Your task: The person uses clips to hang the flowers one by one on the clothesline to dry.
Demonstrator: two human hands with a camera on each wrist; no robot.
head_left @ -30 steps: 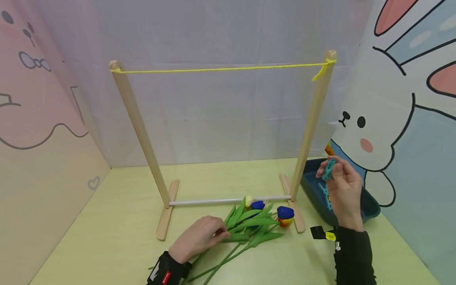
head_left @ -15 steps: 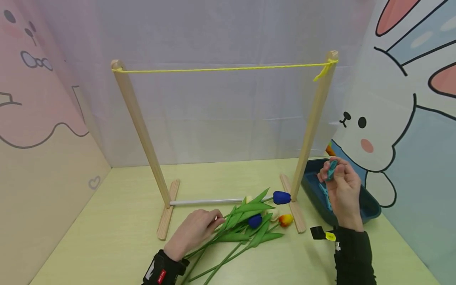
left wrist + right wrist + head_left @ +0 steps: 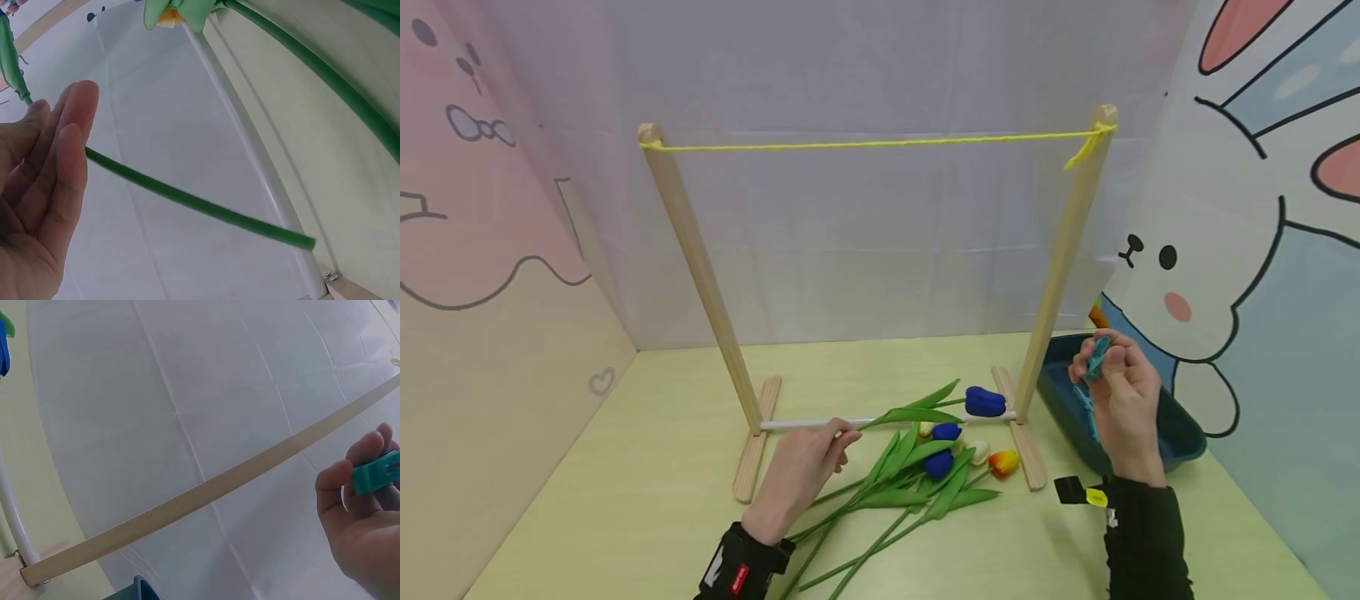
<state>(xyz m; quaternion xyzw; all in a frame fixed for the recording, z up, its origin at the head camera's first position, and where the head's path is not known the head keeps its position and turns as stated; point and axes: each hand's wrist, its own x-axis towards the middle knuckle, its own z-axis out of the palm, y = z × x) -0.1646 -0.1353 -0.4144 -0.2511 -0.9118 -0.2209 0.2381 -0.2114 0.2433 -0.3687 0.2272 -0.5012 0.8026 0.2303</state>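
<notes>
My left hand pinches the green stem of a blue artificial tulip, whose head points right, just above the white rod. In the left wrist view the stem runs out past the fingertips. Below that hand a pile of artificial tulips lies on the table, with blue, cream and red-yellow heads; one is a red-yellow tulip. My right hand holds a teal clothespin between thumb and fingers, above a dark blue basin. The right wrist view shows the clothespin partly cut off by the frame edge.
A wooden frame stands behind the flowers, with a left post, a right post and a white rod at the bottom. A yellow string stretches between the post tops. Another teal clothespin lies in the basin.
My left hand has lifted one blue tulip up and away from the pile. The right hand stays over the basin, and the clothespin in it has turned slightly.
</notes>
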